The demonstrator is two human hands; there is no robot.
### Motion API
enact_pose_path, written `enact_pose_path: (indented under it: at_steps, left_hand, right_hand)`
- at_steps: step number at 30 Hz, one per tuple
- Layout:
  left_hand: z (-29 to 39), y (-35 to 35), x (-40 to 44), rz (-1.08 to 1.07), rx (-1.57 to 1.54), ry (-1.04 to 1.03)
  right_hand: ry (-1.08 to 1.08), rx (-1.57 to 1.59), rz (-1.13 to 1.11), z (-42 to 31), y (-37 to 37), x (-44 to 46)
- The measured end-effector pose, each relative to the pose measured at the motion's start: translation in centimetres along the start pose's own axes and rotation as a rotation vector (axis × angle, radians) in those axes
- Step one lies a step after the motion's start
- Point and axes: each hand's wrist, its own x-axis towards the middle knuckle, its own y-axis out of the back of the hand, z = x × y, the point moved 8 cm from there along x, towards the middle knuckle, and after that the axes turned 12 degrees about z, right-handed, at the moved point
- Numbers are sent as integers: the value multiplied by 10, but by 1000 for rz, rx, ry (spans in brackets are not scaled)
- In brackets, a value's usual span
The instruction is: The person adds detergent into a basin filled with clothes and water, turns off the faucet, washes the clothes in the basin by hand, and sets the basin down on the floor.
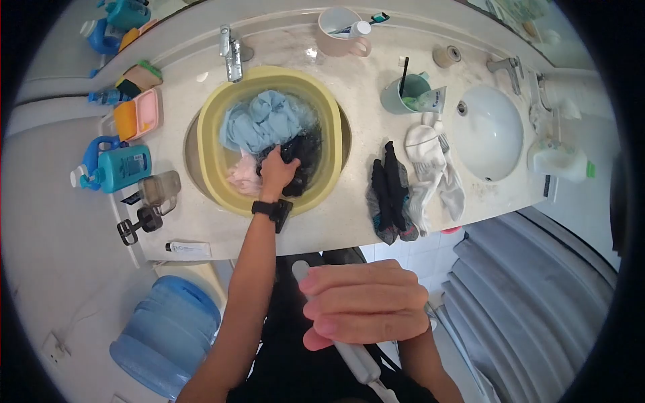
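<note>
A yellow basin (209, 161) with water in it sits in a sink. Inside it lie a light blue cloth (269, 121), a pale pink cloth (243, 176) and a black cloth (306, 158). My left hand (277, 173), with a black watch on its wrist, reaches into the basin. Its fingers grip the black cloth, and the fingertips are partly hidden. Close to the camera, my right hand (366, 302) is closed around a slim grey-white handle (356, 359). The handle's lower end runs out of view, so I cannot tell what it belongs to.
A faucet (232, 57) stands behind the basin. Dark socks (390, 191) and white socks (430, 168) lie to the right, before a second sink (487, 134). Two cups (334, 40) hold toothbrushes. Bottles (124, 168) line the left; a water jug (164, 336) stands below.
</note>
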Motion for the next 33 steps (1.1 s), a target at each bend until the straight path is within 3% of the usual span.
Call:
enact_pose_path:
  at_steps: [2,4,8,11,13,14,16,17,20,22,24,26,28,30,32,33]
  left_hand:
    - [2,11,-11,52,-151,13]
    - [10,17,-20,-4,-591,-5]
    - [7,29,-45,-105,-828,110]
    - [-25,19,-42,-130,-674,135]
    - [-7,37,-48,52,-187,-320]
    - [7,44,-54,46,-190,-320]
    - [27,61,-60,173,124,-295]
    - [30,52,-59,117,169,-355]
    - [41,35,-59,-7,259,-361]
    - [35,28,-52,26,302,-396]
    - [33,22,-42,-16,351,-309]
    - [28,13,-34,-36,371,-287]
    - [-1,-1,-12,-45,292,-244]
    - [-2,1,-5,34,278,-360]
    - [-8,8,-7,-43,253,-82]
    - [2,13,-13,-42,249,-90]
  right_hand:
    - [7,16,-29,-1,-4,2]
    - [10,24,-46,-3,-9,2]
    - [1,54,-91,-2,-15,5]
    - [21,59,-144,-1,-16,6]
    - [6,48,-135,2,-17,7]
    - [-4,42,-127,3,-16,7]
    - [42,68,-127,-10,-10,5]
    - [88,99,-125,-20,-7,4]
    - [131,112,-180,-29,-11,11]
    - [11,131,-229,-18,-16,7]
    - [122,-18,-29,-30,-8,6]
    - [128,8,35,-35,-4,9]
    - [10,-80,-98,-23,-15,11]
    - [-36,-2,-133,-32,-16,12]
    - [135,74,16,-52,-12,12]
    - [228,64,9,-50,-12,10]
